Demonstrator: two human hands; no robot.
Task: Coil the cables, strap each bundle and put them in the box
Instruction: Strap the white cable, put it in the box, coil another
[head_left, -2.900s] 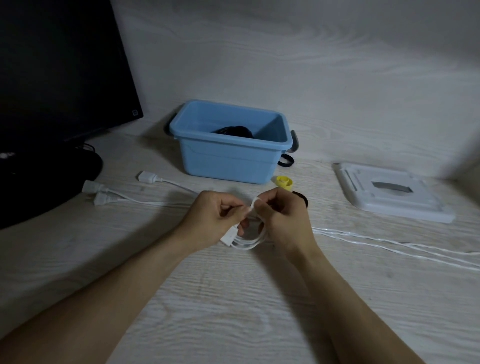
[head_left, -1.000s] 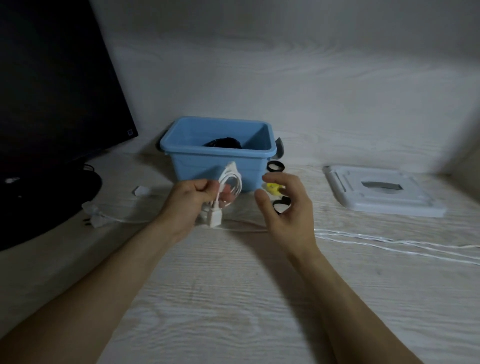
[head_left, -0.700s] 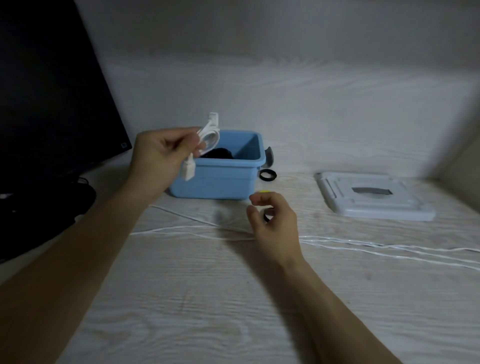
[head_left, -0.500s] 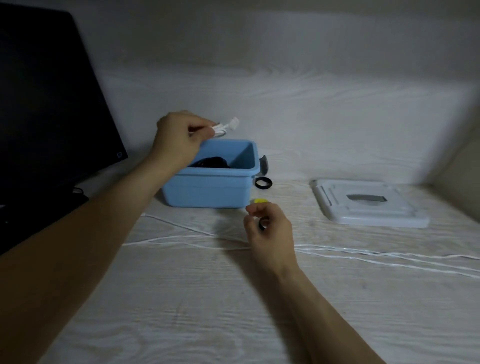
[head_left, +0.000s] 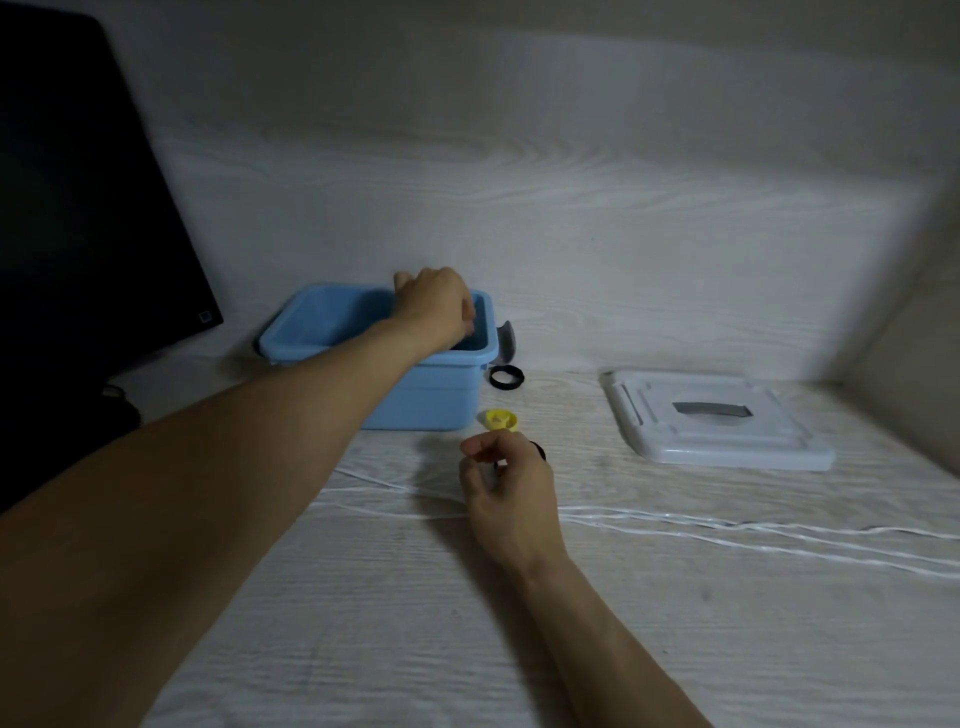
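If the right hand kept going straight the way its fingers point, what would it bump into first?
Probably the yellow strap roll, lying just beyond the right hand. The blue box stands slightly further on, though depth is hard to judge.

Pale woodgrain desk, matching wall, dim light

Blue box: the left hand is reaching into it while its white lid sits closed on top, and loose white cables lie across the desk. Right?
Not quite. The head view shows the white lid lying flat on the desk to the right of the blue box, which stands open. The rest holds: the left hand reaches into the box, and loose white cables lie across the desk.
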